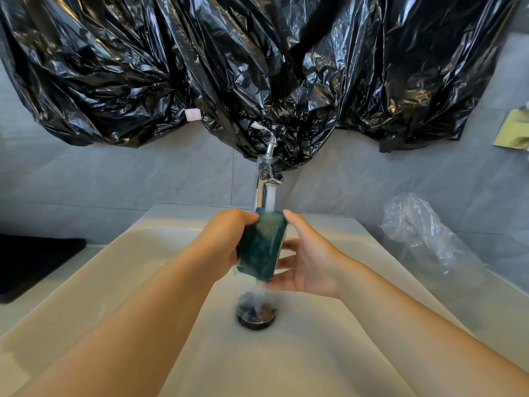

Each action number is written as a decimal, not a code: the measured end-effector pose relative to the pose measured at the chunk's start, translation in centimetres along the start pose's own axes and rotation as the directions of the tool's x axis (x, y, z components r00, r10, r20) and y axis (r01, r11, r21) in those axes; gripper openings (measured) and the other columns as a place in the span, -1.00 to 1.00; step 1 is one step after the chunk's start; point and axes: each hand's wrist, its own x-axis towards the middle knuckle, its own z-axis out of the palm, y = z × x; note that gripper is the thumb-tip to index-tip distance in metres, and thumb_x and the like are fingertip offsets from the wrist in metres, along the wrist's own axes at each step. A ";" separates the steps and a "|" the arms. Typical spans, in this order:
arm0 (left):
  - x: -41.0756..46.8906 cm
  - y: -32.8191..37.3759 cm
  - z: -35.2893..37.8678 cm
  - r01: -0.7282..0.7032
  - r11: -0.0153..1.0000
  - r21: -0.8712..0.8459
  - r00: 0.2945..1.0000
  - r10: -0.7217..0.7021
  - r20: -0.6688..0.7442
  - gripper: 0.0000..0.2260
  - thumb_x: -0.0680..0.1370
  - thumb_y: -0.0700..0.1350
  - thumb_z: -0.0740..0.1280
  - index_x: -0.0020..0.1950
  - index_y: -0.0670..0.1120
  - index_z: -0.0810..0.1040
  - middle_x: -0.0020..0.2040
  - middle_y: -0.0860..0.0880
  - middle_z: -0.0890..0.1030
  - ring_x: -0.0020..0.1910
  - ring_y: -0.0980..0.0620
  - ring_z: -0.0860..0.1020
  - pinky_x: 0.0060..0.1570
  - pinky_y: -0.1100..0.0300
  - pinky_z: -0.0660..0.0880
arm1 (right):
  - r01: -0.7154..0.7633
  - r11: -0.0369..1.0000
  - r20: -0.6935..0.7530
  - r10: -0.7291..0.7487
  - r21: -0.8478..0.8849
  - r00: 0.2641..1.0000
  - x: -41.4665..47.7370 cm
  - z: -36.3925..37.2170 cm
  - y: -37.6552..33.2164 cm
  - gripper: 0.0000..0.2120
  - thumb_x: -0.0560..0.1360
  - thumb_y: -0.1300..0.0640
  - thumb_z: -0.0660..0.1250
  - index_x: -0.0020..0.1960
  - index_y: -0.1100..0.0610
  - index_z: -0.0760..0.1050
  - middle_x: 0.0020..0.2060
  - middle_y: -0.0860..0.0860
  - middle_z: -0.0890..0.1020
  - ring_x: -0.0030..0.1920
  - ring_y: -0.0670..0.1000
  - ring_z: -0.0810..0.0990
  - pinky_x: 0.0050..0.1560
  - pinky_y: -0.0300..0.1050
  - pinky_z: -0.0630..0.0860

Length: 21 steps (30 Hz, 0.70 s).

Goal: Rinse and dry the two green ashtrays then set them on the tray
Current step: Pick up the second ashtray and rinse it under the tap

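The left hand (226, 239) is gripping the green ashtray (262, 247) on edge under the running tap (267, 173), above the sink (128, 282) drain. The right hand (312, 262) is bracing it, fingers (286, 262) spread straight.

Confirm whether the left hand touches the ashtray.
Touching. The head view shows the left hand curled round the left edge of the ashtray, with no gap.

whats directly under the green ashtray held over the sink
Below the green ashtray, water runs off onto the metal drain in the sink. Splashing water blurs the drain's centre, so its detail cannot be made out.
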 end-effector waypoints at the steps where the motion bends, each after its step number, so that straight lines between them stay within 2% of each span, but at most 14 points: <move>1: -0.1 0.0 0.0 0.005 1.000 0.002 1.000 -0.005 0.017 -0.80 0.62 -0.16 0.18 0.10 -0.24 0.53 -0.13 -0.17 0.62 -0.09 -0.15 0.61 0.04 -0.05 0.55 | 0.031 1.000 -0.004 -0.031 0.000 1.000 0.0 0.1 0.1 -0.37 0.45 -0.32 0.29 0.26 0.17 0.45 0.24 0.26 0.49 0.13 0.29 0.61 -0.02 0.19 0.63; 3: -0.3 0.1 -0.1 0.018 1.000 0.004 0.998 -0.018 0.061 -0.77 0.62 -0.14 0.16 0.08 -0.23 0.56 -0.10 -0.18 0.65 -0.09 -0.15 0.63 -0.06 0.00 0.57 | 0.107 0.994 -0.010 -0.107 -0.029 0.994 -0.2 0.3 0.0 -0.48 0.47 -0.24 0.31 0.23 0.14 0.50 0.17 0.19 0.51 0.10 0.25 0.61 0.00 0.20 0.63; 6: -0.2 -0.1 -0.1 0.023 1.000 0.008 0.998 -0.023 0.052 -0.75 0.63 -0.07 0.18 0.11 -0.18 0.57 0.05 -0.20 0.67 0.04 -0.18 0.63 0.11 -0.13 0.55 | 0.205 0.957 0.015 -0.207 -0.206 0.978 -0.3 0.3 0.0 -0.66 0.49 -0.08 0.33 0.19 0.06 0.52 0.08 0.13 0.58 0.04 0.18 0.60 0.15 0.16 0.58; 8: -0.2 -0.2 -0.1 0.009 1.000 -0.001 1.000 -0.009 -0.012 -0.77 0.62 -0.07 0.21 0.08 -0.18 0.58 0.07 -0.21 0.66 0.07 -0.19 0.62 0.20 -0.15 0.51 | 0.237 0.936 0.021 -0.240 -0.262 0.970 -0.2 0.4 0.0 -0.60 0.47 -0.06 0.39 0.26 0.02 0.47 0.14 0.10 0.61 0.13 0.18 0.61 0.19 0.12 0.57; 10: -0.3 -0.1 0.0 0.003 1.000 0.009 0.999 -0.003 -0.045 -0.79 0.62 -0.08 0.22 0.04 -0.17 0.57 0.04 -0.21 0.66 0.06 -0.19 0.62 0.21 -0.14 0.50 | 0.217 0.936 0.034 -0.216 -0.276 0.976 -0.2 0.3 0.1 -0.55 0.45 -0.17 0.39 0.27 -0.01 0.45 0.18 0.09 0.59 0.16 0.18 0.61 0.20 0.14 0.56; 13: -0.3 0.0 0.0 0.013 1.000 0.017 0.997 -0.012 -0.072 -0.81 0.62 -0.08 0.22 -0.07 -0.15 0.55 -0.08 -0.18 0.64 -0.02 -0.16 0.61 0.18 -0.09 0.51 | 0.082 0.965 0.013 -0.081 -0.248 0.997 -0.3 0.2 0.1 -0.46 0.43 -0.39 0.24 0.20 -0.02 0.41 0.17 0.18 0.53 0.04 0.23 0.65 0.16 0.15 0.57; 15: -0.3 0.0 0.0 0.015 1.000 0.015 0.997 -0.014 -0.072 -0.81 0.61 -0.09 0.21 -0.07 -0.15 0.55 -0.09 -0.18 0.64 -0.01 -0.18 0.62 0.19 -0.11 0.51 | 0.010 0.984 0.010 -0.008 -0.176 1.000 -0.2 0.1 0.2 -0.32 0.41 -0.43 0.21 0.29 0.04 0.31 0.09 0.23 0.56 -0.08 0.25 0.67 0.09 0.14 0.61; 16: -0.3 0.0 -0.1 0.015 1.000 0.011 0.998 -0.014 -0.063 -0.81 0.60 -0.09 0.21 -0.04 -0.16 0.56 -0.05 -0.19 0.65 0.02 -0.19 0.62 0.20 -0.13 0.50 | 0.011 0.986 0.020 -0.007 -0.169 1.000 -0.2 0.1 0.3 -0.27 0.41 -0.43 0.22 0.30 0.13 0.34 0.04 0.23 0.58 -0.09 0.24 0.67 0.09 0.14 0.61; 17: -0.4 0.0 -0.1 0.015 1.000 0.009 0.999 -0.015 -0.053 -0.80 0.60 -0.09 0.21 0.00 -0.16 0.57 0.00 -0.21 0.66 0.06 -0.20 0.62 0.21 -0.15 0.50 | 0.032 0.983 0.024 -0.028 -0.179 0.999 -0.1 0.1 0.3 -0.28 0.43 -0.40 0.23 0.31 0.16 0.39 0.03 0.22 0.59 -0.07 0.23 0.67 0.10 0.13 0.61; 21: -0.2 0.3 -0.2 0.005 0.999 0.040 0.999 -0.004 -0.039 -0.75 0.62 -0.05 0.18 0.14 -0.15 0.56 0.09 -0.21 0.64 0.10 -0.19 0.60 0.21 -0.16 0.49 | 0.129 0.968 0.000 -0.132 -0.215 0.991 -0.1 0.3 0.2 -0.44 0.45 -0.31 0.30 0.30 0.03 0.46 0.14 0.19 0.53 0.06 0.23 0.62 0.14 0.14 0.59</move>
